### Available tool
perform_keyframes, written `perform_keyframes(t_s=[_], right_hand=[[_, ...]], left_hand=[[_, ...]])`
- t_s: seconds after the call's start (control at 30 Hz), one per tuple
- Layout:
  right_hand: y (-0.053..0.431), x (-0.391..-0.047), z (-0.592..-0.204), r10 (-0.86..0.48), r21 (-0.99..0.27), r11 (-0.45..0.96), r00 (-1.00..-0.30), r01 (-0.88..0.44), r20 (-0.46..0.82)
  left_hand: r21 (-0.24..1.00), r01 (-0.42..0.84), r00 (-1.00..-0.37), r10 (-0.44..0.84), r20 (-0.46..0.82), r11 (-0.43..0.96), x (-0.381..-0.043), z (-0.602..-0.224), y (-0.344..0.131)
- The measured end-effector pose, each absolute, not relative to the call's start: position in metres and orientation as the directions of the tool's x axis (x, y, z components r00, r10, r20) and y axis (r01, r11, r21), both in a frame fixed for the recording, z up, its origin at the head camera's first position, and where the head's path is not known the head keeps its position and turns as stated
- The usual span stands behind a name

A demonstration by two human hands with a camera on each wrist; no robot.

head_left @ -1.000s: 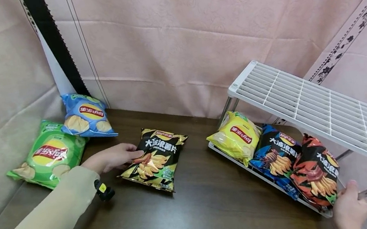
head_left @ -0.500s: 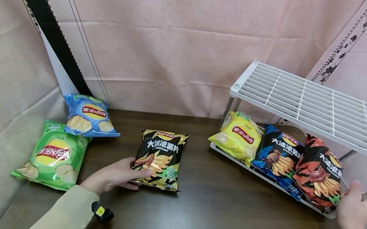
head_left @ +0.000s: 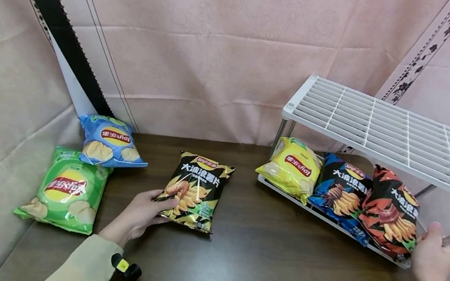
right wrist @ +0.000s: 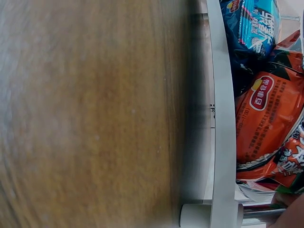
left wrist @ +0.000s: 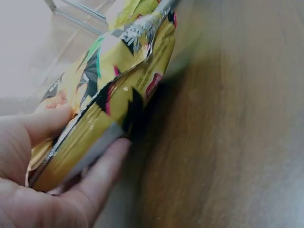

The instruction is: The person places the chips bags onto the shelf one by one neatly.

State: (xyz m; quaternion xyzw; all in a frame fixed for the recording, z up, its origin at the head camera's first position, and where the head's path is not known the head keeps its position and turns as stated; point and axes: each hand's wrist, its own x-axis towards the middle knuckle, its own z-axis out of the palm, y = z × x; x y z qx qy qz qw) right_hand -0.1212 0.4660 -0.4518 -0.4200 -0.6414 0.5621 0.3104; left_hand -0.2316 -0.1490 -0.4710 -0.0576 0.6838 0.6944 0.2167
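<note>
My left hand (head_left: 141,215) pinches a black and gold potato chip bag (head_left: 208,190) by its left edge, thumb on the printed front and fingers beneath. In the left wrist view the bag (left wrist: 114,90) is tilted over the brown table, its far edge blurred. At the lower right, my right hand (head_left: 432,255) grips a metal post of the white two-tier rack (head_left: 394,130). On the lower shelf lean a yellow chip bag (head_left: 290,170), a blue-black chip bag (head_left: 340,191) and a red-black chip bag (head_left: 390,216). Most of the right fingers are hidden.
A green chip bag (head_left: 65,187) and a light blue chip bag (head_left: 110,141) lie together at the table's back left corner. Pink cloth (head_left: 215,66) hangs behind the brown table (head_left: 241,262), and pale cloth (head_left: 3,108) on the left.
My left hand has slid down along the black and gold bag's edge, taken hold of it and tilted its left side up. My right hand stays at the rack's post.
</note>
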Motion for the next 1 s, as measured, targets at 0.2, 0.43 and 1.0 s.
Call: perform_keyframes(t_s=[0.2,0.43,1.0], right_hand=[[0.466,-0.122,-0.453,0.884,-0.982,0.026,-0.463,0.190,-0.066],[0.467,-0.120,-0.450,0.888,-0.982,0.017,-0.455,0.186,-0.070],[0.466,-0.122,-0.454,0.871,-0.986,0.092,-0.492,0.142,0.010]], left_hand=[[0.946,-0.316,-0.927,0.237,-0.292,-0.072,-0.232,-0.461,-0.156],[0.962,-0.210,-0.927,0.348,-0.139,-0.174,-0.236,-0.395,-0.142],[0.905,-0.074,-0.927,0.364,0.093,-0.419,-0.278,-0.230,0.042]])
